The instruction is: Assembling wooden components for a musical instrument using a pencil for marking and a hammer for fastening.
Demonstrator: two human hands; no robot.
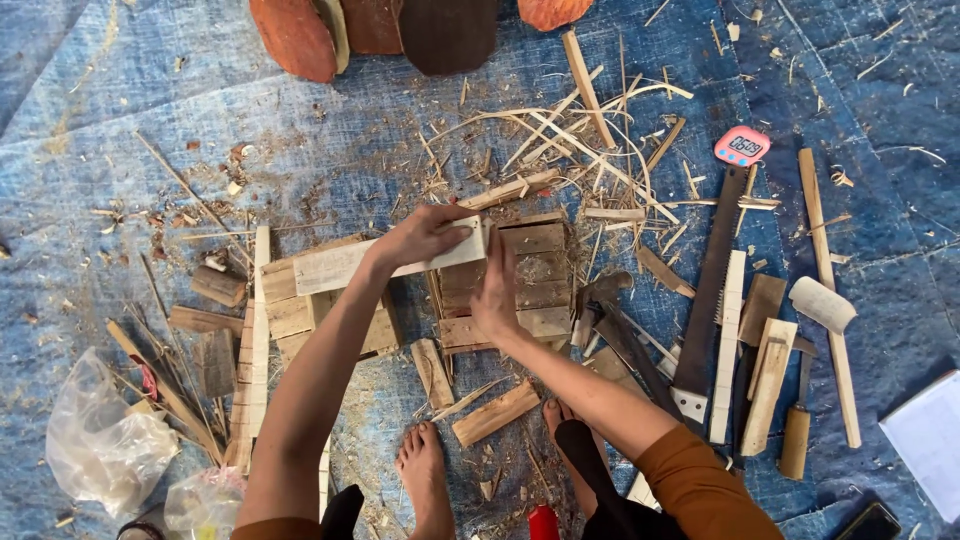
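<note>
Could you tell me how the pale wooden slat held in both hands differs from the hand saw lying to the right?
The pale wooden slat is light, bare wood; the hand saw has a dark blade. The slat lies nearly crosswise, gripped by the left hand and touched by the right hand; the saw runs lengthwise, untouched, on the blue tarp. Both are long and flat.

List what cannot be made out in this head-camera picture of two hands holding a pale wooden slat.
- Head view: pale wooden slat, middle hidden under left hand.
- Stacked wooden pieces, partly hidden by right hand.
- Reddish-brown rounded boards, cut off by top edge.
- White paper sheet, cut off by right edge.
</note>
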